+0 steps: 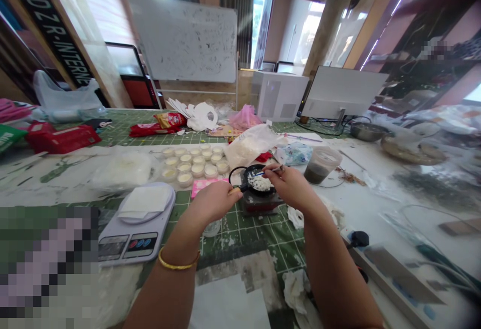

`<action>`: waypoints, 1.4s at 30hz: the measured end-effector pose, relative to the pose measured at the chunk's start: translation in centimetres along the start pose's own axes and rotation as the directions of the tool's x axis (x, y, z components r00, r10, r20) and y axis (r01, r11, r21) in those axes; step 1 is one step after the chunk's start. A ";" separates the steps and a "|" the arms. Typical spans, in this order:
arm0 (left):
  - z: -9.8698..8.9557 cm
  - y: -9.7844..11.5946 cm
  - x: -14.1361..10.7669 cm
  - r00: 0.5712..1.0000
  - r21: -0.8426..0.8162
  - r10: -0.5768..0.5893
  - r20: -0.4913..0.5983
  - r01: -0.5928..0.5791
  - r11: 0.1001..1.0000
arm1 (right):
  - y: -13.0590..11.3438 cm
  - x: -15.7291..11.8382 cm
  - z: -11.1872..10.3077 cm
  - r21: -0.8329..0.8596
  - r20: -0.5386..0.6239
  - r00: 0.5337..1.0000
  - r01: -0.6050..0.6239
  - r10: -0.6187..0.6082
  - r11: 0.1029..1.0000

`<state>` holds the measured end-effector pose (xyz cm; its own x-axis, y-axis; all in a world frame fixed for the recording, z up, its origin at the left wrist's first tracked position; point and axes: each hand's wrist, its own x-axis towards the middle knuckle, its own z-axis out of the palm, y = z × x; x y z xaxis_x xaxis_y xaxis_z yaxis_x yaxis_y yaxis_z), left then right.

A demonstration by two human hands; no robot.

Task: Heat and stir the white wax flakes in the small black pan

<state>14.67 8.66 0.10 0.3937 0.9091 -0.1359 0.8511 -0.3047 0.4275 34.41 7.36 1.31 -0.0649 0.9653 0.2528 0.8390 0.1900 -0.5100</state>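
A small black pan [248,173] rests on a dark hot plate [259,206] near the middle of the table. White crumbly pieces [260,183] lie in the pan. My left hand [215,200] is closed round the pan's handle [237,189], at the pan's left side. From the right, my right hand [288,184] pinches a thin stirring tool [259,173], whose tip reaches down into the white pieces. Just behind my left hand lies a pink mold [199,188]. Several small cups of pale wax-like material [197,170] stand beyond it.
A kitchen scale [141,221] with white paper stands at left. Right of the pan are a plastic cup [321,166] and crumpled tissues [296,216]. A power strip [394,274] with cables lies at front right. Plastic bags [250,144] and a monitor [340,93] are behind.
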 end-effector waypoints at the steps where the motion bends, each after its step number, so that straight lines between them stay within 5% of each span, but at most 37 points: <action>1: 0.0 0.0 0.0 1.000 0.001 -0.001 0.001 0.001 1.000 | -0.1 -0.1 -0.1 0.020 -0.012 1.000 0.002 -0.001 1.000; 14: 0.2 -0.2 0.2 1.000 0.007 0.000 -0.010 0.000 1.000 | 0.2 -0.6 -0.8 0.067 0.032 0.999 0.039 -0.042 0.997; 20: 0.1 -0.1 0.2 1.000 -0.004 0.000 0.006 0.000 1.000 | 0.8 -0.6 -2.4 -0.010 -0.067 0.992 -0.108 0.108 0.994; 27: 0.2 -0.2 0.2 1.000 -0.006 0.007 -0.011 -0.007 1.000 | 0.9 -0.4 -2.6 -0.071 -0.031 0.988 -0.156 0.154 0.985; 34: 0.1 -0.1 0.2 1.000 0.004 0.006 -0.008 -0.006 1.000 | 0.9 -0.5 -1.9 0.040 0.028 0.997 -0.076 0.075 0.996; 42: 0.0 0.1 0.1 1.000 0.011 -0.004 0.005 0.004 1.000 | 1.1 -0.2 -2.1 -0.075 -0.096 0.987 -0.139 0.131 0.987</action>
<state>14.75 8.69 0.11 0.3920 0.9089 -0.1425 0.8566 -0.3041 0.4168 36.45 7.00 2.42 0.0979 0.9602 0.2615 0.8781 0.0403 -0.4768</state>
